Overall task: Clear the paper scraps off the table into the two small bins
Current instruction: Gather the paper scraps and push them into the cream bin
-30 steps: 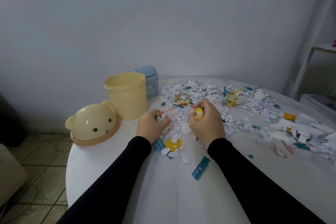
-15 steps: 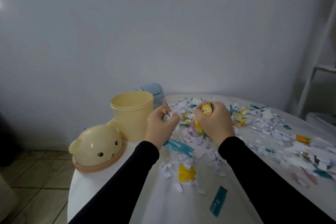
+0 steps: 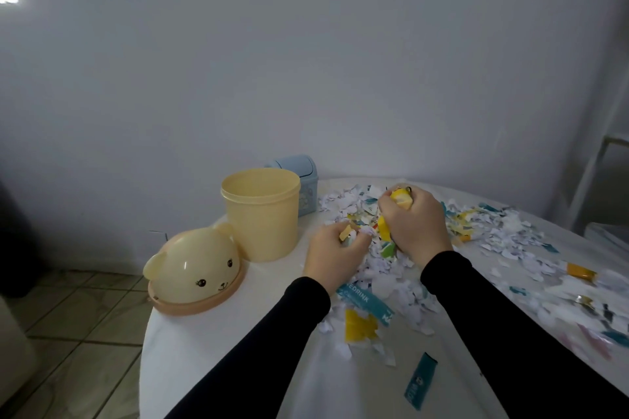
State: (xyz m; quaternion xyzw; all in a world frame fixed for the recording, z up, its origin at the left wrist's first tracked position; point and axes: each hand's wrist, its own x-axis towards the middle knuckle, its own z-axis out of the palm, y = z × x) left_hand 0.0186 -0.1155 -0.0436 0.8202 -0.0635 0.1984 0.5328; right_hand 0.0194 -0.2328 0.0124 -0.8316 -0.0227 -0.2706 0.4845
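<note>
- While scraps (image 3: 503, 238) litter the table (image 3: 218, 350), your left hand (image 3: 335, 257) clutches a fistful.
- Your right hand (image 3: 415, 224) grips yellow scraps.
- Yellow bin (image 3: 260, 214) stands uncovered, near.

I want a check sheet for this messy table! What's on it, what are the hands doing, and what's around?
Surface: round white table, half strewn.
Job's things: paper scraps spread across right side; open yellow bin; blue bin behind it, lid on.
Clutter: bear-face lid resting at the left edge.
Hands: left hand grips scraps; right hand grips a yellow-and-white bunch.
Cables: nothing seen.
Surroundings: plain wall, tiled floor, white shelf frame at right.
</note>
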